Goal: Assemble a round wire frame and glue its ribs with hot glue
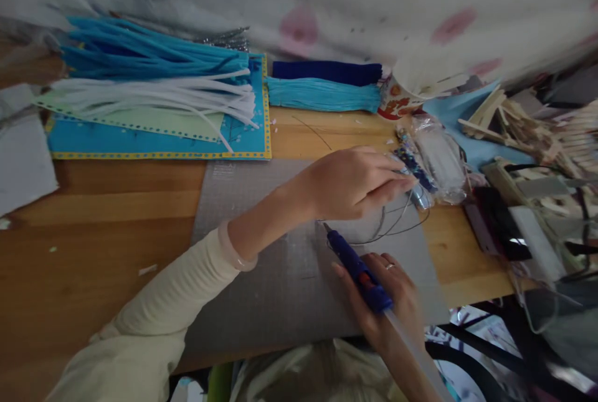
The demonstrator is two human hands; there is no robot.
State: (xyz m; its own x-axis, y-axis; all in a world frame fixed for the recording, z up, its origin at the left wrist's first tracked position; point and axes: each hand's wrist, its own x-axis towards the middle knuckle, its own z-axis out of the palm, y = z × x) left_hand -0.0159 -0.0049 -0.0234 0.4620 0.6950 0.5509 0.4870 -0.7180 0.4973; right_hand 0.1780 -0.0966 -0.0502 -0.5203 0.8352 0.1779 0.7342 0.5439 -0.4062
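My right hand [395,299] is wrapped round a blue glue gun [352,262], its metal nozzle pointing up and left over the grey cutting mat [261,290]. A translucent glue stick [411,349] runs out of its back end along my forearm. My left hand [357,181] reaches across the mat to the right, above the nozzle. Its fingertips are drawn together beside small clear packets of blue beads [413,165]; what they pinch is hidden. Thin dark wire [397,232] lies in loose loops below these fingers.
Blue and white pipe cleaners [159,100] lie on a blue sheet at the back left. Further bundles [322,93] and a paper cup [399,100] stand along the curtain. Wooden sticks [495,118] and a cluttered box [527,184] crowd the right side. White board [23,153] lies far left.
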